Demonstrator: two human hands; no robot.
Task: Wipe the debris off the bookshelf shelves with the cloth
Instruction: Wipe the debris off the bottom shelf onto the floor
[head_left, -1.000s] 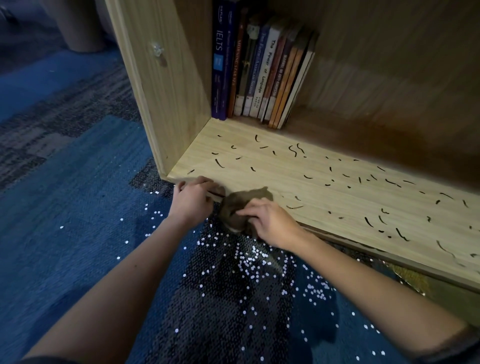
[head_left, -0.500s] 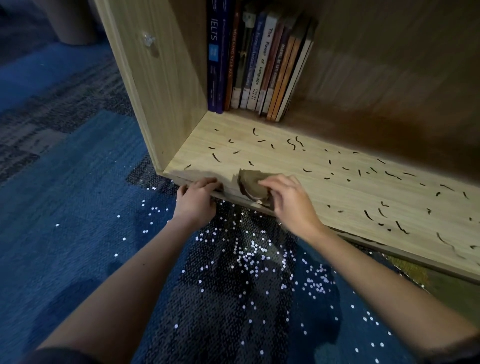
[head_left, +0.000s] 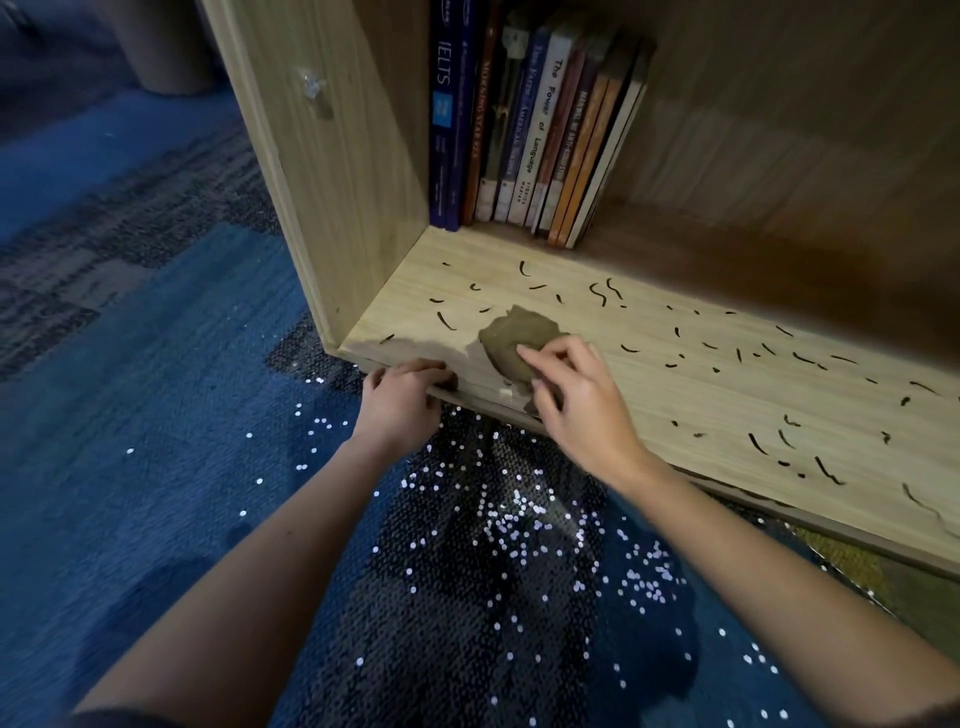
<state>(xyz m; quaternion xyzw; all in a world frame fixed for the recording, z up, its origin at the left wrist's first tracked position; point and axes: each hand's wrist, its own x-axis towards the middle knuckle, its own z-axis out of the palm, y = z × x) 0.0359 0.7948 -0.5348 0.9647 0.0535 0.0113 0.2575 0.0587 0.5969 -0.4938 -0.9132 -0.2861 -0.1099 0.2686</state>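
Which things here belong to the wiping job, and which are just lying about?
Job: cloth; right hand gripping it; left hand at the shelf edge; dark debris.
Lying about: books; carpet; white specks on it.

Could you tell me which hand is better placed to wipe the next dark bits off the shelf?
Right. The right hand holds the cloth on the shelf, with dark bits lying just beyond it; the left hand only grips the shelf's front edge.
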